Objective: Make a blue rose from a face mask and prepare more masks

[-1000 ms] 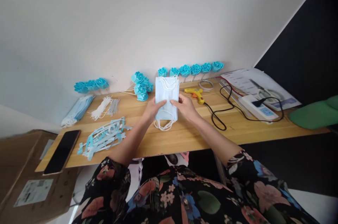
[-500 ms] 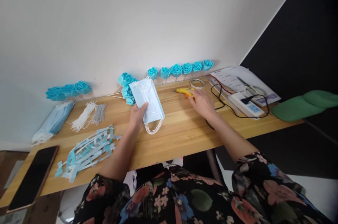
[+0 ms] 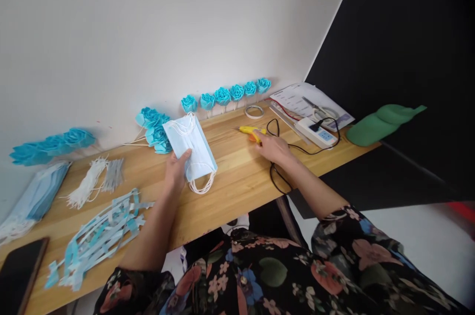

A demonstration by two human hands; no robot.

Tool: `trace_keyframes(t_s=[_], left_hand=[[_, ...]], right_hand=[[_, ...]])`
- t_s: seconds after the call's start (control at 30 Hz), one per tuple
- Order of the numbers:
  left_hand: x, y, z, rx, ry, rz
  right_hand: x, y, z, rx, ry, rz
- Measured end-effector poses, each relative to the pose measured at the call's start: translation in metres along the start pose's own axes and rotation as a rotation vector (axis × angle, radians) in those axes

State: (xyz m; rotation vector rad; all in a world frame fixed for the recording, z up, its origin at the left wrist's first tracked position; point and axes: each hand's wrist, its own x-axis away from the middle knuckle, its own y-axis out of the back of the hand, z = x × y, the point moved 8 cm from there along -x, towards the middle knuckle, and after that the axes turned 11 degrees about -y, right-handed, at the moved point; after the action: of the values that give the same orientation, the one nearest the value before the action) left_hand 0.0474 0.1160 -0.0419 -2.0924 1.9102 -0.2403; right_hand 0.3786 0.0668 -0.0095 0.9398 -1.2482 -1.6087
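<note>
My left hand (image 3: 175,171) grips a small stack of light blue face masks (image 3: 191,147) by its lower left corner, holding it tilted just above the wooden table (image 3: 237,181); white ear loops hang from the stack's lower end. My right hand (image 3: 272,147) rests on the table to the right, its fingers touching the handle of a yellow glue gun (image 3: 251,131). The gun's black cord (image 3: 276,182) runs under my right wrist.
Blue mask roses (image 3: 226,95) line the wall, with a cluster (image 3: 154,124) behind the stack. Cut blue strips (image 3: 100,236), white ear loops (image 3: 87,187), grey wires (image 3: 112,180), a mask pile (image 3: 31,198) and a phone (image 3: 17,278) lie left. A tape ring (image 3: 254,112), power strip (image 3: 315,131), scissors (image 3: 315,106) and green object (image 3: 378,119) lie right.
My right hand let go of the mask stack and moved right to the glue gun. My left hand kept the stack, now tilted. The view swung right.
</note>
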Motion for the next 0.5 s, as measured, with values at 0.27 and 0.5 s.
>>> trace_keyframes(t_s=[0.27, 0.5], left_hand=[[0.005, -0.006, -0.002, 0.023, 0.026, 0.013], [0.008, -0.008, -0.002, 0.032, 0.06, -0.003]], right_hand=[[-0.012, 0.017, -0.078, 0.154, -0.266, -0.052], [-0.006, 0.064, -0.04, 0.146, -0.244, -0.163]])
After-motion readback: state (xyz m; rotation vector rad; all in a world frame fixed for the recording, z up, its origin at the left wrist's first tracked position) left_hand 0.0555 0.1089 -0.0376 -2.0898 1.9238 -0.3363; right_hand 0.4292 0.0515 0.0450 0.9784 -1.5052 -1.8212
